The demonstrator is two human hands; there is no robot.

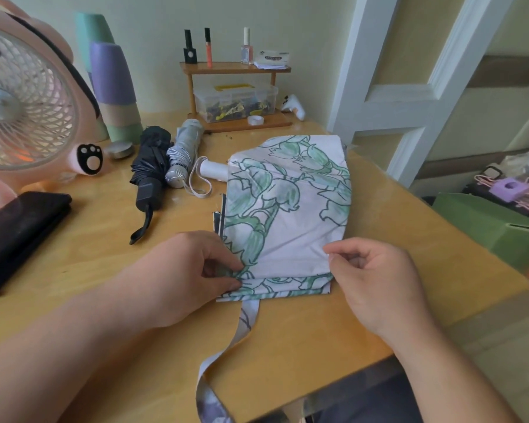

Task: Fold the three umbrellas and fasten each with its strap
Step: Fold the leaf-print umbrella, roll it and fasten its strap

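Here the floral umbrella (287, 209) lies flat on the wooden worktop (104, 254), its white canopy printed with green leaves and folded into a rough rectangle, white handle (213, 170) poking out behind. Its fabric strap (226, 346) trails loosely toward the worktop's near edge. The left hand (193, 270) pinches the near left corner; the right hand (376, 276), fingers curled, nips the right edge. Black umbrella (150, 172) and grey umbrella (184, 151) lie bundled beside it.
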